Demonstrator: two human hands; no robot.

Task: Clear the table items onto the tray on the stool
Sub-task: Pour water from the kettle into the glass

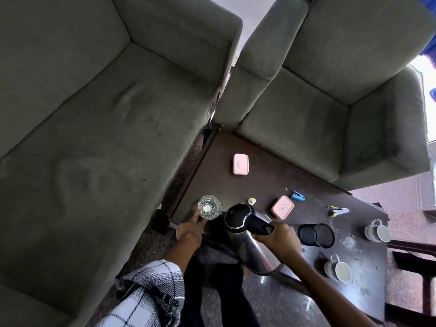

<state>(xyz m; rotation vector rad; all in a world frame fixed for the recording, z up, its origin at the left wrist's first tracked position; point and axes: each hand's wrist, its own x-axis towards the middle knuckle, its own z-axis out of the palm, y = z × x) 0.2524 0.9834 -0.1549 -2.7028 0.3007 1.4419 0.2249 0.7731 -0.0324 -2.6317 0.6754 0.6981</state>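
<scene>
Head view: a dark wooden counter (259, 185) stands in front of a grey sofa (94, 114) and a grey armchair (330, 102). The left grip (191, 228) reaches to the counter's left corner, its fingers (197, 215) stretched out straight and touching the near side of a clear glass (209, 207) that stands upright there. A checked sleeve (151, 291) covers that arm. The right grip (278, 241) is curled tight round the black handle of a steel kettle (247, 234), which is held tilted, with its black lid away from the person and its base over the counter's near edge.

Just beyond the kettle are a small pale bottle (251, 201) and a pink box (282, 207). A second pink box (241, 164) lies farther back, well apart. A blue stapler (297, 195) lies near the closer box, and a second, pale stapler (338, 211) lies farther right. A black mesh pen holder (316, 235) lies on its side just right of the right grip. Two mugs lie tipped over near the counter's right end, one (377, 230) behind the other (337, 270).
</scene>
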